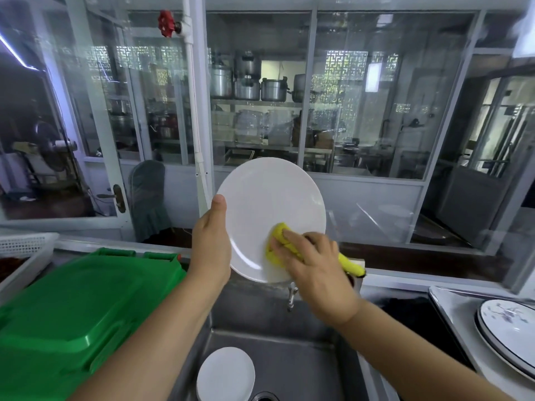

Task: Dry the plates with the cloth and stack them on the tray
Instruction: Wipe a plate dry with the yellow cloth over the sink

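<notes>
I hold a plain white plate (pixel 267 204) upright above the sink. My left hand (pixel 210 241) grips its left rim, thumb on the front face. My right hand (pixel 315 264) presses a yellow cloth (pixel 279 244) against the plate's lower right face, and the cloth's tail sticks out past my wrist. A small stack of white plates (pixel 225 374) lies in the steel sink (pixel 301 360) below. At the right edge, patterned plates with dark rims (pixel 509 331) are stacked on a metal tray (pixel 451 311).
A green plastic crate lid (pixel 78 308) covers the counter to the left, with a white perforated basket (pixel 26 247) behind it. A tap (pixel 291 296) stands at the sink's back edge. Glass partitions close off the space behind the counter.
</notes>
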